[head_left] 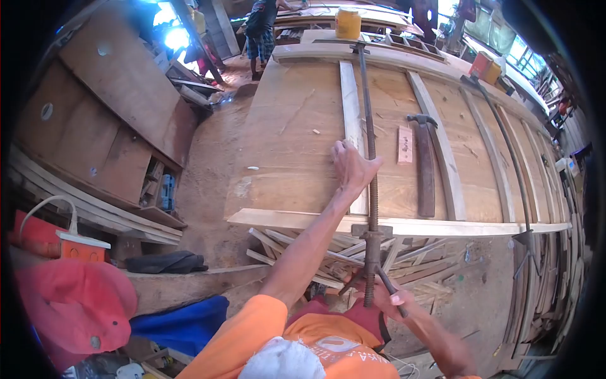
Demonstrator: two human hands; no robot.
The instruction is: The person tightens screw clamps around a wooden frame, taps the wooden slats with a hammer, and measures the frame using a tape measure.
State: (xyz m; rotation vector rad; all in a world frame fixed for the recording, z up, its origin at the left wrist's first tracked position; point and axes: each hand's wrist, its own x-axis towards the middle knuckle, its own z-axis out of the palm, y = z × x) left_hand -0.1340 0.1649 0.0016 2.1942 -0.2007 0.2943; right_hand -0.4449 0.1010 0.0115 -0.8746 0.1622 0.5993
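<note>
A long metal bar clamp (372,183) lies across a wooden frame on a plywood panel (290,145), beside a crosspiece (349,101). My left hand (352,165) rests on that crosspiece, thumb stretched toward the clamp's bar and fingers bent over the wood. Below the frame's near rail (303,221), my right hand (394,298) grips the clamp's handle (392,292) at the threaded end. A hammer (426,167) and a small pink marked piece (404,145) lie on the panel to the right of the clamp.
A second bar clamp (505,136) spans the frame at the right. A yellow container (348,23) stands at the far edge. Scrap strips (416,268) lie below the near rail. A red cloth (76,303) and a blue cloth (183,325) are at the left. A person (260,31) stands beyond.
</note>
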